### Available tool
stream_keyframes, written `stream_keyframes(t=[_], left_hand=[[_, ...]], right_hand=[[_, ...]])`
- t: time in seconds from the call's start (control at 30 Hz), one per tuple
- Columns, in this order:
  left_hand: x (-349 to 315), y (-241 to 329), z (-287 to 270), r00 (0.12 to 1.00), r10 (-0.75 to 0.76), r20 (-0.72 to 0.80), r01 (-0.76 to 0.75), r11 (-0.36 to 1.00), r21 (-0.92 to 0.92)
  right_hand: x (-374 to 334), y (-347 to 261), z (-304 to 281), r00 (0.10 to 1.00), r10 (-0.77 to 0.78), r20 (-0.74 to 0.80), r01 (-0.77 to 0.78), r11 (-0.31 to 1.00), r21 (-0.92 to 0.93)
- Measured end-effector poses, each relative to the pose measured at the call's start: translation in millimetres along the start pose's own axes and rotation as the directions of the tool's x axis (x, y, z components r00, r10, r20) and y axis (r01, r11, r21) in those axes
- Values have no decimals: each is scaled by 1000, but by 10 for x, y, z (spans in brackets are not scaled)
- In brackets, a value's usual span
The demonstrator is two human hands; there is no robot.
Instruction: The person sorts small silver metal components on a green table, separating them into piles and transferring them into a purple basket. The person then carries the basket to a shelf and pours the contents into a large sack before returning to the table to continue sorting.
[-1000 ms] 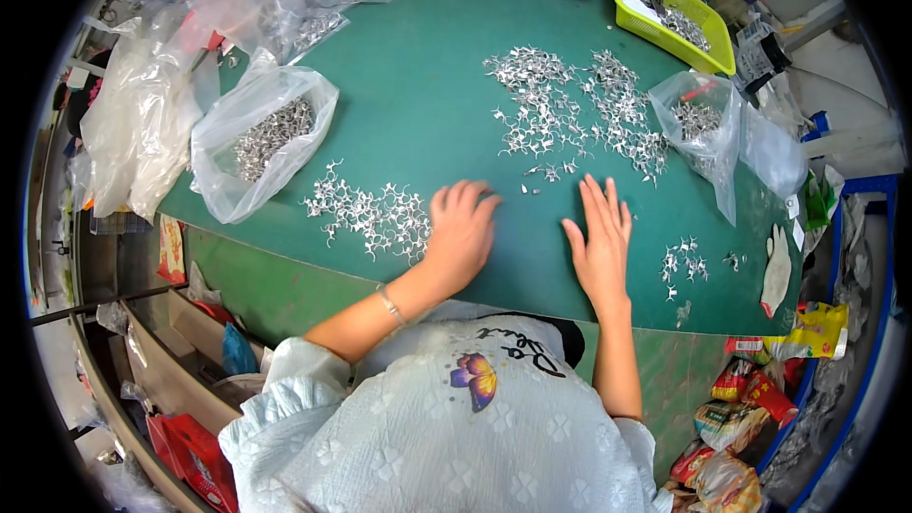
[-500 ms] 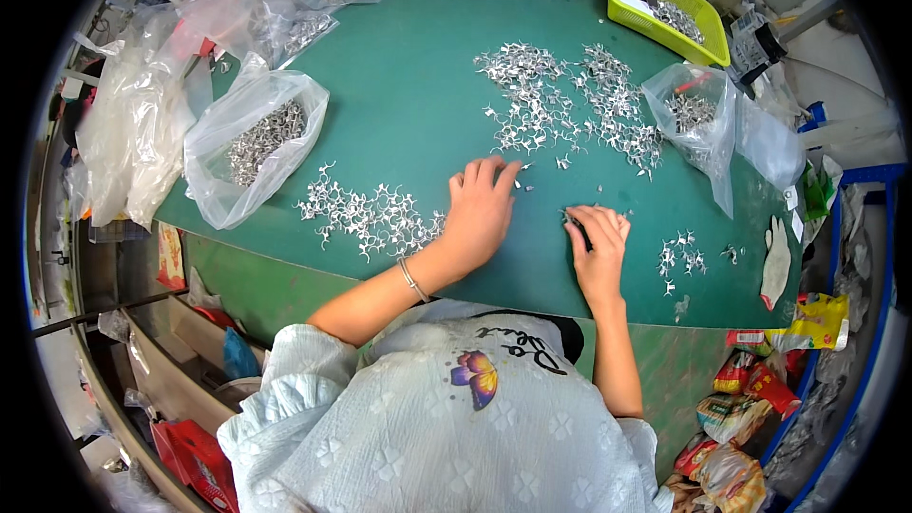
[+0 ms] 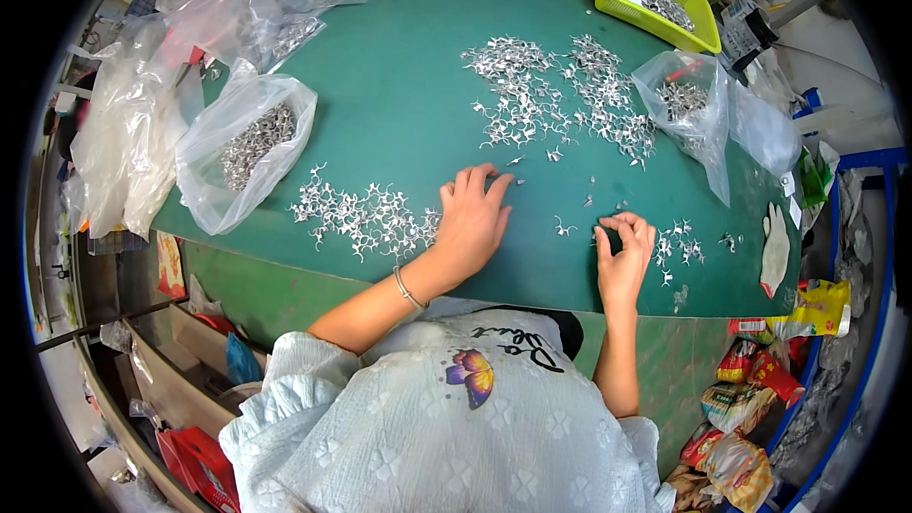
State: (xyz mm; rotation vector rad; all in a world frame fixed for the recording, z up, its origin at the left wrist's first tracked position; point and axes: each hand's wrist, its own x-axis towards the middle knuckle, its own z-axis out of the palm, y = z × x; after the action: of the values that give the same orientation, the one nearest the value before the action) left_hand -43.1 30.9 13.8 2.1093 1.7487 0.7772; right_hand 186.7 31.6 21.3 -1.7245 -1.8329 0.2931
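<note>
1. Evidently within easy reach, a loose layer of metal pieces [image 3: 366, 218] lies on the green tabletop [image 3: 408, 66], just beside the worker's left hand [image 3: 473, 220], spread thin enough, it seems, for single shapes to show.
2. The left hand's grip is loosely arched, fingertips down; whether it pinches anything cannot be told.
3. The right hand [image 3: 625, 252] curves thumb and forefinger toward each other; any piece between them is too small to make out.
4. One forked piece [image 3: 565, 228] lies alone between the hands, probably easy to single out there.
5. Farther off, two denser clusters lie side by side, likely set back to avoid mixing.
6. At left, a clear bag [image 3: 198, 169] gapes open, its walls apparently containing the heap inside.
</note>
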Motion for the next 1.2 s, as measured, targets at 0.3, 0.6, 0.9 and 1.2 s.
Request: stream_keyframes(t=[0.3,0.6,0.9,1.2], left_hand=[[6,54,39,1000,15,13,-15,1000,-10],[-12,11,-41,1000,0,1,0,1000,2],[-29,123,23,998,49,34,-47,998,-40],[-254,316,99,977,161,138,-129,968,-215]], right_hand=[[-255,-134,186,936,-345,65,337,935,106],[-317,412,-269,973,-213,-89,202,972,-124],[-370,81,-67,969,-247,1,245,964,101],[-117,-332,121,976,-107,190,-12,844,537]])
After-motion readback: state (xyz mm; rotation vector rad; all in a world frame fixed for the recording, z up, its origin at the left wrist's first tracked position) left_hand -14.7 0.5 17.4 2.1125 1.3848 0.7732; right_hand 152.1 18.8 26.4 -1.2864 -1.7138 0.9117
